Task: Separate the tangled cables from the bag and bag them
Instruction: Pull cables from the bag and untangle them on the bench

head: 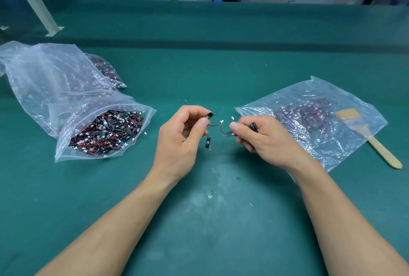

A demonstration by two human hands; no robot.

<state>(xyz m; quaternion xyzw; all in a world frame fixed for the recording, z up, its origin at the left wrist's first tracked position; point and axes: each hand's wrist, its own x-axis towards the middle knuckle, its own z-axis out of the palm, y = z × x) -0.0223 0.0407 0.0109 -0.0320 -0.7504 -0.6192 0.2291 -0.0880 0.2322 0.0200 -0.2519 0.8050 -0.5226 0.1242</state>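
Head view, and the action is held just above the desk [210, 72], dead centre. A small knot of cables [215, 124] is stretched between the two hands. The left hand [179, 136] is curled, a black end tab pinched between thumb and forefinger; a second black tab [207, 143] is seen dangling below it. The right hand [263, 140] is curled too, another black tab pinched at the fingertips, more pieces bunched inside the fingers. The thin red-and-black wire is strung roughly left to right, hand to hand, sagging a little, its white plugs [222, 122] turned upward at the middle.

The untangling step is judged to be under way. It is best done with a gentle pull: the crossing should be loosened and one plug fed back through the loop, not yanked, since wire this thin could be torn from its tab. The dangling piece ought to be watched so that nothing is snagged.

To the left, the open source bag [104, 134] is laid on its side, crammed with tangled cables; to the right, the flatter bag [309, 121] is spread out with some cables inside, a brush [376, 143] tucked partly beneath it
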